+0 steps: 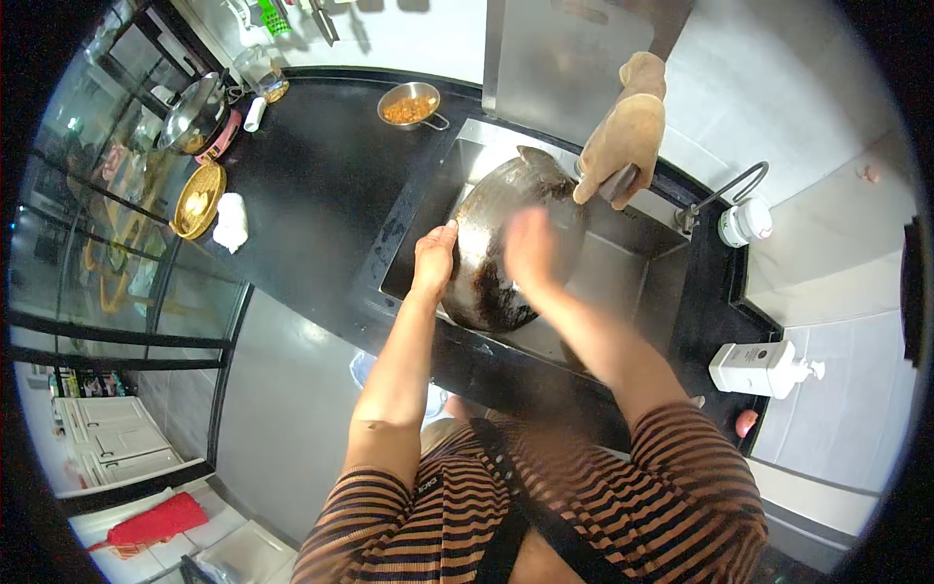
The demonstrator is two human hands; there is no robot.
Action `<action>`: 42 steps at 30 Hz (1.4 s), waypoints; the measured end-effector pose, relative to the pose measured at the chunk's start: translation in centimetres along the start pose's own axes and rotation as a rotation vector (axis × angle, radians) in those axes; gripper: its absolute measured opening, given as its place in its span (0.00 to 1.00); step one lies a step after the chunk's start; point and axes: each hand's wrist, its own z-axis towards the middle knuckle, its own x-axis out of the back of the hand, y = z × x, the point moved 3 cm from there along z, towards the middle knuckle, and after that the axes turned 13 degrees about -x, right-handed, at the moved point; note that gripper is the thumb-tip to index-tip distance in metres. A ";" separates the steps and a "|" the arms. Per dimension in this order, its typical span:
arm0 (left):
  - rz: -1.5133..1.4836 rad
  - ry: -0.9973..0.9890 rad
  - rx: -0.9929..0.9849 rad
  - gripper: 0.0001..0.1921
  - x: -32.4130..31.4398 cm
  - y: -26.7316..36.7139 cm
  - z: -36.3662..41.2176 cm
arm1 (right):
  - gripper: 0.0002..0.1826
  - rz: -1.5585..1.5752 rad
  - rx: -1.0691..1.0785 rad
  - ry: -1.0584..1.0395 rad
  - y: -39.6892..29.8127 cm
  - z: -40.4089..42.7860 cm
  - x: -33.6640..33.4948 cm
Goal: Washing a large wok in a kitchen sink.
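A large dark metal wok leans inside the stainless-steel sink, its stained, scorched underside apparently facing me. My left hand grips the left rim, thumb on the near surface. Over the middle of the wok is my right hand, badly blurred. Whether its fingers hold anything is hidden by that blur. Just beyond the wok's upper right rim hangs a tan rubber glove, seemingly draped over the tap, with a dark object at its lower end.
A metal bowl of orange-brown food stands behind the sink on the black countertop. Further left are a yellow basket, a white cloth and a lidded pan. A thin curved spout and pump bottle stand right.
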 end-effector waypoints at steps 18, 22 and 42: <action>-0.071 0.001 -0.004 0.13 -0.6 -0.2 0.3 | 0.10 -0.097 -0.214 -0.022 -0.5 3.2 0.6; -0.075 0.023 -0.009 0.13 0.1 -1.1 0.7 | 0.05 0.049 0.009 0.129 -0.9 2.2 -0.6; -0.122 -0.070 0.092 0.20 1.4 -3.8 -4.3 | 0.08 0.080 0.012 0.016 5.3 7.4 -0.9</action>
